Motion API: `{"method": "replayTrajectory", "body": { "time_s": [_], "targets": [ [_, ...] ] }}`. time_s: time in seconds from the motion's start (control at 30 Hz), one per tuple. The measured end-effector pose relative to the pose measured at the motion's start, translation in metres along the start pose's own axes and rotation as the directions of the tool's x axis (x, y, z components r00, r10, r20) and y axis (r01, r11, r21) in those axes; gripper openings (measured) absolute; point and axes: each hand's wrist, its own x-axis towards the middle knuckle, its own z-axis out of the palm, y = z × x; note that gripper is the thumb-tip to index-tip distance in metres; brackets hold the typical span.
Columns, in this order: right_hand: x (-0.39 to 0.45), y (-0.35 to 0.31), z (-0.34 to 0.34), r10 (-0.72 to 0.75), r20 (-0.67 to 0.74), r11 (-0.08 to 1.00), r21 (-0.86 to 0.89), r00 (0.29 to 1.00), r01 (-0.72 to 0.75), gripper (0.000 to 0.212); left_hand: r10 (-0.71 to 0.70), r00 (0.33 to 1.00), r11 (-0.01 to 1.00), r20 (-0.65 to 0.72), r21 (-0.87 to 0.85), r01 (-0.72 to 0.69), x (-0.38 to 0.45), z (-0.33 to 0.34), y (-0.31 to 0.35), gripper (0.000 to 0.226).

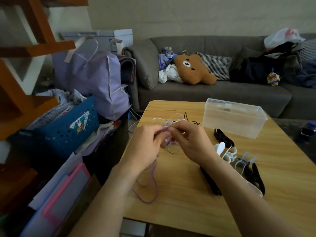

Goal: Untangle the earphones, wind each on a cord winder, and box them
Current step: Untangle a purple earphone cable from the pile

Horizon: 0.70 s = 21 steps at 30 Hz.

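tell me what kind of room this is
Most likely a lived-in home living room: a grey sofa with a bear cushion, a low wooden table and a blue laundry basket.

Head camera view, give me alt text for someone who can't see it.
Two hands, left hand and right hand, pinch a tangle of earphone cords above a wooden table, a purple cord trailing down. A clear plastic box and black and white cord winders lie to the right.
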Motion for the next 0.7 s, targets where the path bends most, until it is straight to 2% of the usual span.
{"method": "replayTrajectory", "body": {
  "time_s": [0.1, 0.13, 0.23, 0.3, 0.4, 0.5, 0.6, 0.7],
  "targets": [
    [-0.001, 0.002, -0.003, 0.085, -0.002, 0.996, 0.024, 0.996, -0.085, 0.006, -0.013, 0.999, 1.000, -0.034, 0.005, 0.013, 0.005, -0.008, -0.009, 0.030],
    [0.000, 0.004, -0.004, 0.093, 0.009, 0.995, 0.018, 0.996, -0.093, 0.007, -0.020, 0.998, 0.999, -0.059, -0.052, 0.017, 0.007, -0.009, -0.012, 0.029],
    [0.001, 0.011, -0.004, 0.049, 0.089, 0.986, -0.164, 0.995, -0.034, 0.010, -0.017, 0.992, 0.959, -0.126, -0.283, -0.020, 0.007, -0.009, -0.012, 0.028],
    [0.001, 0.014, -0.002, 0.056, 0.111, 0.973, -0.230, 0.992, -0.029, 0.013, 0.022, 0.991, 0.936, -0.135, -0.344, -0.068, 0.007, -0.007, -0.008, 0.026],
    [0.001, 0.015, -0.001, 0.102, 0.032, 0.973, -0.210, 0.994, -0.093, 0.013, 0.036, 0.985, 0.915, -0.171, -0.391, -0.101, 0.006, -0.006, -0.004, 0.027],
    [0.002, 0.012, -0.006, 0.175, -0.101, 0.970, -0.155, 0.979, -0.189, 0.022, -0.074, 0.954, 0.852, -0.291, -0.515, -0.091, 0.008, -0.011, -0.004, 0.029],
    [0.000, 0.008, -0.009, 0.199, -0.083, 0.964, -0.164, 0.977, -0.210, 0.043, -0.153, 0.939, 0.780, -0.307, -0.621, -0.076, 0.010, -0.014, -0.002, 0.029],
    [0.001, 0.007, -0.012, 0.175, -0.048, 0.958, -0.220, 0.983, -0.181, 0.032, -0.224, 0.946, 0.773, -0.235, -0.634, 0.025, 0.011, -0.015, -0.003, 0.029]
  ]
}}
